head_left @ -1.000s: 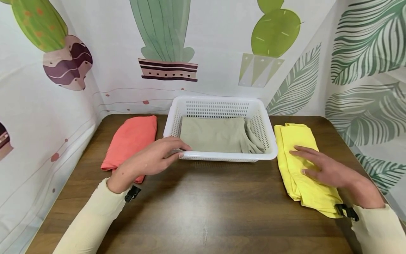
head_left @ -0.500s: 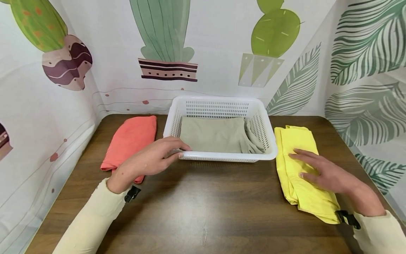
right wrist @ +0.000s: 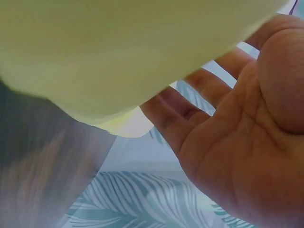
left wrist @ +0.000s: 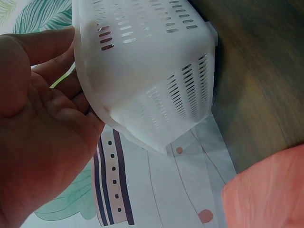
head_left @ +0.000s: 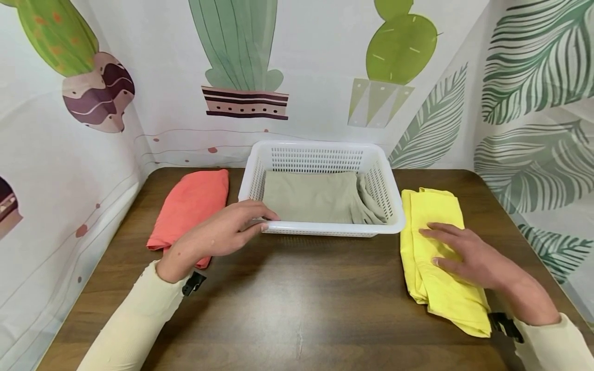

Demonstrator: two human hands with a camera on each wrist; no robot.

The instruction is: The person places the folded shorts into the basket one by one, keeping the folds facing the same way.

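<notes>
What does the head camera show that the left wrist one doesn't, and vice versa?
Only the head view shows the right hand touching the yellow cloth, and the grey cloth in the white basket. Only the left wrist view shows the palm of the left hand and the basket's outer corner beside it. Both show the red cloth, table, backdrop, and that hand gripping the basket.

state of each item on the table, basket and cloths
white basket: upright, rim gripped by the left hand
grey-green cloth: folded, inside the basket
red cloth: folded, lying outside the basket, partly hidden
yellow cloth: folded in uneven layers, right hand touching it
</notes>
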